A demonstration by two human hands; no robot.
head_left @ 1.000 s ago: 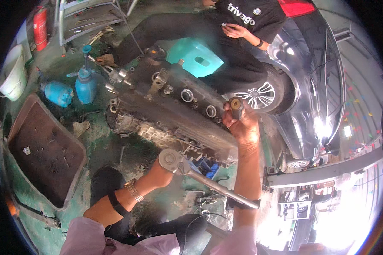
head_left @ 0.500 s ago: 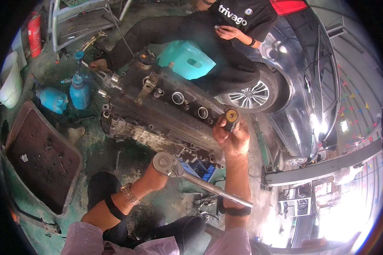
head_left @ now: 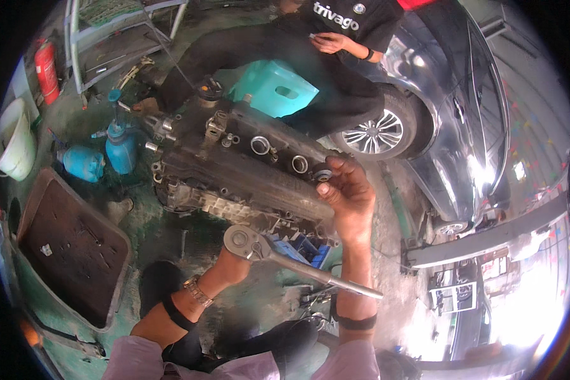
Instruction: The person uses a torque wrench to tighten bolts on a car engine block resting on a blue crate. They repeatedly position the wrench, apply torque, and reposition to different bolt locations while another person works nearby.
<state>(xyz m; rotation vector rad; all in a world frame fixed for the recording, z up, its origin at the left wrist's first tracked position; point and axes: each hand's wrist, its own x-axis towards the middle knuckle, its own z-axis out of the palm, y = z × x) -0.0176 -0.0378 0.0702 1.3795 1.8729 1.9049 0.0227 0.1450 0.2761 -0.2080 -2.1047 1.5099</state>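
My left hand (head_left: 235,266) is closed round the head end of a large ratchet wrench (head_left: 297,269), mostly hidden beneath it. The ratchet's bare metal handle slants down to the right and passes over my right forearm. My right hand (head_left: 351,199) pinches a short dark cylindrical part (head_left: 323,174) with a round end, between thumb and fingers. That part is over the right end of a dirty engine (head_left: 234,171); whether it touches the cover I cannot tell. Two ringed holes show in the black engine cover beside it, and a black cap (head_left: 210,88) sits at the far end.
Across the engine sits a person (head_left: 259,47) in dark clothes, near a turquoise plastic stool (head_left: 275,88). A dark car (head_left: 424,95) stands at right. On the left are a drip tray (head_left: 69,253), blue spray bottles (head_left: 120,149) and a bucket (head_left: 16,139). A blue case (head_left: 307,250) lies below the engine.
My right hand has turned the dark part, so its brass-coloured end no longer faces up, and has brought it closer to the engine cover. The left hand keeps the ratchet in nearly the same place.
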